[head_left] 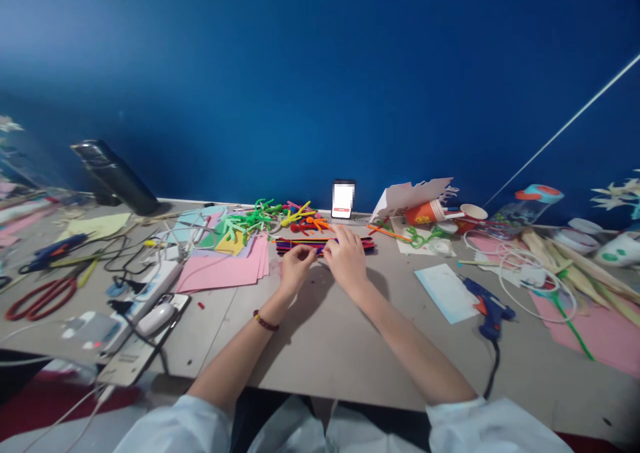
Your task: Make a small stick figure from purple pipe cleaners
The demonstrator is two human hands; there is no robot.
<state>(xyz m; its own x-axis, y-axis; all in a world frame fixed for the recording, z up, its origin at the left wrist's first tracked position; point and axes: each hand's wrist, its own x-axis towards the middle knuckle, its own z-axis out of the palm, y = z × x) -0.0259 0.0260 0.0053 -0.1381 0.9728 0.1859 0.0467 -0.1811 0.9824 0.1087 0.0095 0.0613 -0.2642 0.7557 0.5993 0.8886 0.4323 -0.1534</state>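
A flat bundle of pipe cleaners [368, 245] in dark purple, red and orange lies in the middle of the table, partly covered by my hands. My left hand [297, 267] is at its front edge, thumb and fingertips pinched together. Close beside it, my right hand [347, 258] reaches over the bundle, its thumb and forefinger drawn together and the other fingers slightly raised. Whatever sits between the fingertips of either hand is too small to make out. Behind the bundle are bent pipe-cleaner pieces in green [245, 225], yellow [299, 215] and red-orange [309, 225].
A lit phone [343, 199] leans against the blue wall. Pink paper sheets [220, 271], a power strip [145, 299] and red-handled scissors [45, 298] lie left. A blue glue gun [493, 309], a pale card [447, 293] and orange paper cups [425, 211] are right. A black bottle [120, 179] leans back left.
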